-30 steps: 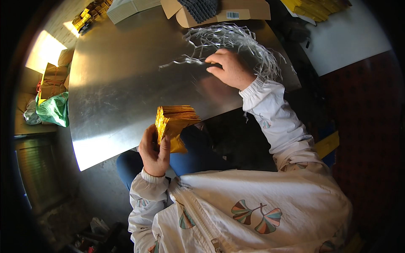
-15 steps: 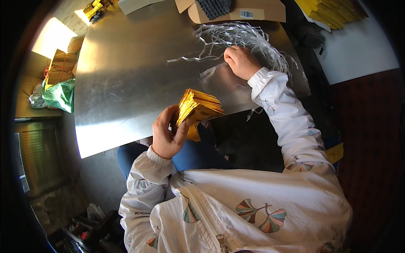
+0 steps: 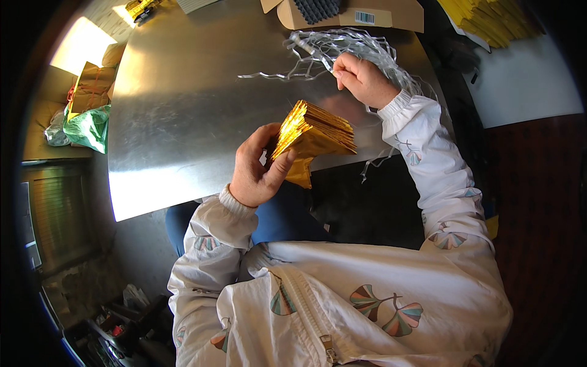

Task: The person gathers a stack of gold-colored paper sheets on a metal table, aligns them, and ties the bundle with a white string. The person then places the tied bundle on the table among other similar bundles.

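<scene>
Gold packets: moved since the earlier frame, carried forward and rightward, nearer our right hand; the stack now tilts above the near edge of our metal table.
Left hand: grips the stack at its left side, thumb pressed on the near face, fingers curled behind, the packets squeezed between.
Right hand: above the table, thumb and fingers pressed together, pinching 1 of our silver strands at its end.
Silver strands: tangled pile at the far right of the table; 1 trails left across the metal, and another hangs past the near edge below our right forearm.
Cardboard carton: open at the far edge, a dark grey ridged piece in it.
Green bag: left of our table, beside a brown parcel.
Yellow packets: stacked at far right, by a white surface.
</scene>
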`<state>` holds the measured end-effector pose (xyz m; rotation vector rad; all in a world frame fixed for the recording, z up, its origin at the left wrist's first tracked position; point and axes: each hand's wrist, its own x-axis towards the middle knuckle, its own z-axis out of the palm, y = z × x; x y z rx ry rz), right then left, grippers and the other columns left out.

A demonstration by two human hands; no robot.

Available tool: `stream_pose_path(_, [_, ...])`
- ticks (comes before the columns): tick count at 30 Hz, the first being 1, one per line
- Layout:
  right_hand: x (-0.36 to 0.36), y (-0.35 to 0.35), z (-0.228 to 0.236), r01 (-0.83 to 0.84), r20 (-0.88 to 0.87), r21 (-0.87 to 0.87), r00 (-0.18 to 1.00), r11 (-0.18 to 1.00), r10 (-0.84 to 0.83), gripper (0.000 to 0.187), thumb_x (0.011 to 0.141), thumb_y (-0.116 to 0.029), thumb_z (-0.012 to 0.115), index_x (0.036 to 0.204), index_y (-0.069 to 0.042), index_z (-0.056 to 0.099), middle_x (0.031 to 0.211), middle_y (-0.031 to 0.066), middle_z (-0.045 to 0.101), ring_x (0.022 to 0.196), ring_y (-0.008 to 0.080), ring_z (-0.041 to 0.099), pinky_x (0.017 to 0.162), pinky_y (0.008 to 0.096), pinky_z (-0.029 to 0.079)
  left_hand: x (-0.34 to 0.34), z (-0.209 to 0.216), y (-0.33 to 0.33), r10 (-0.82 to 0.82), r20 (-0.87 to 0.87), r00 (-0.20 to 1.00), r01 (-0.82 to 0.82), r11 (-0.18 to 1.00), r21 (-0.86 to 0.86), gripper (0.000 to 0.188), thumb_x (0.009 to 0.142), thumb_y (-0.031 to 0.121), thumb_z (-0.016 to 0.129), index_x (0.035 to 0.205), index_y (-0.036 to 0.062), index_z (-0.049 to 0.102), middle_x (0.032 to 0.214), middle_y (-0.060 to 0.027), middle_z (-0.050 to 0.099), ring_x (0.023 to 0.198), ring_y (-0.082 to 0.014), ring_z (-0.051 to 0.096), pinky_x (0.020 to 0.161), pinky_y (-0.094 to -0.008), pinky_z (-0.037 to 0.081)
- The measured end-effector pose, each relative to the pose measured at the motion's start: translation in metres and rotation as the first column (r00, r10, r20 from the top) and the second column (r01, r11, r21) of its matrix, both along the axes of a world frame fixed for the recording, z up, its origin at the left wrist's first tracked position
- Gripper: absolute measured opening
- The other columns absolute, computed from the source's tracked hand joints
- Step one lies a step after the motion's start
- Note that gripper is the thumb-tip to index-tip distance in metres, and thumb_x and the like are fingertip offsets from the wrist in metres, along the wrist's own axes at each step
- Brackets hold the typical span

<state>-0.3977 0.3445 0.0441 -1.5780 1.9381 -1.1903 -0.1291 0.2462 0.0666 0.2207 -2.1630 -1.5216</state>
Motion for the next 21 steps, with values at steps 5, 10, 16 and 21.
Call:
stream_pose_path(5, [0.011, -0.012, 0.054, -0.199, 0.186, -0.085, 0.959, 0.976, 0.212, 0.006, 0.090, -0.008, 0.052, 0.088, -0.003, 0.055, 0.071, 0.0012, 0.058, 0.064, 0.0094, 0.055, 0.059, 0.0235, 0.044, -0.017, 0.018, -0.003, -0.024, 0.066, 0.998, 0.034, 0.988, -0.151, 0.035, 0.080, 0.018, 0.066, 0.104, -0.0055, 0.055, 0.081, -0.0144, 0.059, 0.069, -0.0219, 0.058, 0.064, -0.0294, 0.047])
stream_pose_path(10, [0.030, -0.023, 0.077, -0.299, -0.170, -0.019, 0.941, 0.954, 0.292, 0.010, 0.087, -0.009, 0.058, 0.083, 0.000, 0.059, 0.073, 0.0025, 0.058, 0.067, 0.0097, 0.054, 0.060, 0.0242, 0.044, -0.030, 0.023, -0.008, 0.101, 0.163, 0.982, 0.008, 0.828, -0.560, 0.037, 0.072, 0.016, 0.069, 0.103, -0.0014, 0.056, 0.084, -0.0172, 0.063, 0.075, -0.0331, 0.062, 0.067, -0.0360, 0.049])
stream_pose_path(16, [0.038, -0.042, 0.065, -0.321, -0.029, 0.215, 0.942, 0.922, 0.335, 0.012, 0.079, -0.012, 0.062, 0.077, 0.000, 0.061, 0.065, 0.0022, 0.056, 0.061, 0.0093, 0.048, 0.057, 0.0266, 0.040, -0.045, 0.012, -0.015, 0.141, 0.159, 0.977, 0.017, 0.691, -0.723, 0.034, 0.070, 0.022, 0.071, 0.095, 0.0036, 0.056, 0.078, -0.0091, 0.062, 0.069, -0.0274, 0.062, 0.065, -0.0367, 0.044])
stream_pose_path(21, [0.031, -0.043, 0.059, -0.269, -0.007, 0.325, 0.958, 0.907, 0.286, 0.015, 0.079, -0.015, 0.062, 0.074, -0.001, 0.060, 0.064, 0.0010, 0.056, 0.060, 0.0082, 0.047, 0.055, 0.0265, 0.039, -0.048, 0.006, -0.016, 0.180, 0.138, 0.974, -0.004, 0.622, -0.783, 0.034, 0.071, 0.024, 0.071, 0.095, 0.0045, 0.056, 0.083, -0.0081, 0.063, 0.070, -0.0253, 0.062, 0.066, -0.0365, 0.045])
